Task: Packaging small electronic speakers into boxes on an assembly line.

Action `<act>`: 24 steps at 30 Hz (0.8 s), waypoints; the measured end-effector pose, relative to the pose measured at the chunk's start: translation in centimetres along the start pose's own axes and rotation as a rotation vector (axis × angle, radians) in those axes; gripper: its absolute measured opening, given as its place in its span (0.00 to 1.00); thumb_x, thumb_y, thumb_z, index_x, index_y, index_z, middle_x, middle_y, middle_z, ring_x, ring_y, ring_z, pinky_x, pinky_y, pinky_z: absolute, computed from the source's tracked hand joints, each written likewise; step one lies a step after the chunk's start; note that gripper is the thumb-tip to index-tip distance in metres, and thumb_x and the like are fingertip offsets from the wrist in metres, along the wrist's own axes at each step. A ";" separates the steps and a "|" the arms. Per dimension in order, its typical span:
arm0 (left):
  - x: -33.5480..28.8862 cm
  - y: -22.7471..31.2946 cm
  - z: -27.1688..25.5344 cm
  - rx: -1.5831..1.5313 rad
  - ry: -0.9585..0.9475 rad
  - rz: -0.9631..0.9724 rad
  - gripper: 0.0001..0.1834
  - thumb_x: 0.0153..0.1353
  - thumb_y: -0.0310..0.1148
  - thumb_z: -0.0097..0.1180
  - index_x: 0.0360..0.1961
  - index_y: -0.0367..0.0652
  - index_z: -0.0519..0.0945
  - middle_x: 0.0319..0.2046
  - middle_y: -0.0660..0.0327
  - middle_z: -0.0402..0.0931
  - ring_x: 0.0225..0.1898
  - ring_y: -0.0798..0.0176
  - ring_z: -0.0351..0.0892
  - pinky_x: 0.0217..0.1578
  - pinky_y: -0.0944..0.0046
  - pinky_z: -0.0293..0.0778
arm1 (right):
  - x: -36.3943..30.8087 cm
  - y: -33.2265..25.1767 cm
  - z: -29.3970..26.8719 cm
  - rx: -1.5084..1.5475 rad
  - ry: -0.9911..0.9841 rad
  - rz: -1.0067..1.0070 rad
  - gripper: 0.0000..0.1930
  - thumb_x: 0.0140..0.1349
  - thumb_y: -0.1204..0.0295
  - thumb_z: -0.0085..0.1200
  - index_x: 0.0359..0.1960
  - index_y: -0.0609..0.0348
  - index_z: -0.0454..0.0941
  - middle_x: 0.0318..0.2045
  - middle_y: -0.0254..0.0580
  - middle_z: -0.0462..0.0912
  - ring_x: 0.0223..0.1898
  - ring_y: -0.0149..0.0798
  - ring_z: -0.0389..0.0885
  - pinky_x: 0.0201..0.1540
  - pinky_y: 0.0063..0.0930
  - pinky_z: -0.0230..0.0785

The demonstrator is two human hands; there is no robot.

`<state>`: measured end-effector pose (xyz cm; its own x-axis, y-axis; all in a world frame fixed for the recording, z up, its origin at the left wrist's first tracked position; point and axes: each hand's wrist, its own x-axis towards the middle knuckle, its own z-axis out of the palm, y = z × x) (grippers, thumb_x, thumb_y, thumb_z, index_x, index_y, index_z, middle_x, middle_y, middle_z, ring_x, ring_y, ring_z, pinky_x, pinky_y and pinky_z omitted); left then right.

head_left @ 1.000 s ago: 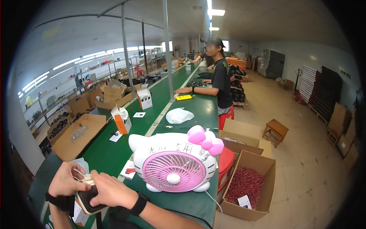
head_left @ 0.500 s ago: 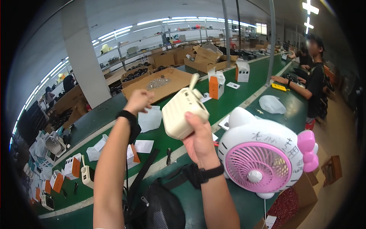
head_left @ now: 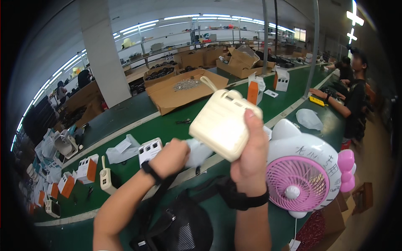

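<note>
My right hand (head_left: 250,152) grips a cream power bank (head_left: 222,123), thumb on its near right side. The power bank is held tilted above the green belt, a loop strap (head_left: 208,83) standing up from its top edge. Lower and to the left, my left hand (head_left: 172,157) is closed at a crumpled white plastic bag (head_left: 198,153), which bunches against its fingers. Its fingertips are partly hidden. Beside that hand stands a white and orange box (head_left: 149,149), and another plastic bag (head_left: 122,149) lies further left.
A pink and white fan (head_left: 299,184) stands at my right. A black bag (head_left: 180,224) lies in front of me. Beyond the belt (head_left: 176,129) is a cardboard tray (head_left: 161,98) of small metal parts. A co-worker (head_left: 358,92) works at the far right.
My left hand has come down and toward me, with the plastic bag now nearer beside it. My right hand has turned the power bank, showing its broad smooth face. The view has shifted slightly.
</note>
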<state>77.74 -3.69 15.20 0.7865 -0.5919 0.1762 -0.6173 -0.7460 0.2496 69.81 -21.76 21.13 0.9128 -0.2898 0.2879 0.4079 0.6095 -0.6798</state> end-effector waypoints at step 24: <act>-20.1 -0.1 1.3 0.094 0.206 -0.551 0.19 0.46 0.40 0.63 0.18 0.30 0.78 0.20 0.40 0.75 0.28 0.43 0.80 0.32 0.52 0.76 | -9.4 1.4 7.9 0.191 -0.192 0.384 0.23 0.66 0.53 0.43 0.55 0.54 0.66 0.50 0.39 0.75 0.45 0.35 0.77 0.41 0.33 0.74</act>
<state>61.98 7.91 10.36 0.9727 -0.0450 0.2277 -0.1082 -0.9558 0.2732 61.94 -12.34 22.83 0.9785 0.1142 0.1714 0.0199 0.7759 -0.6305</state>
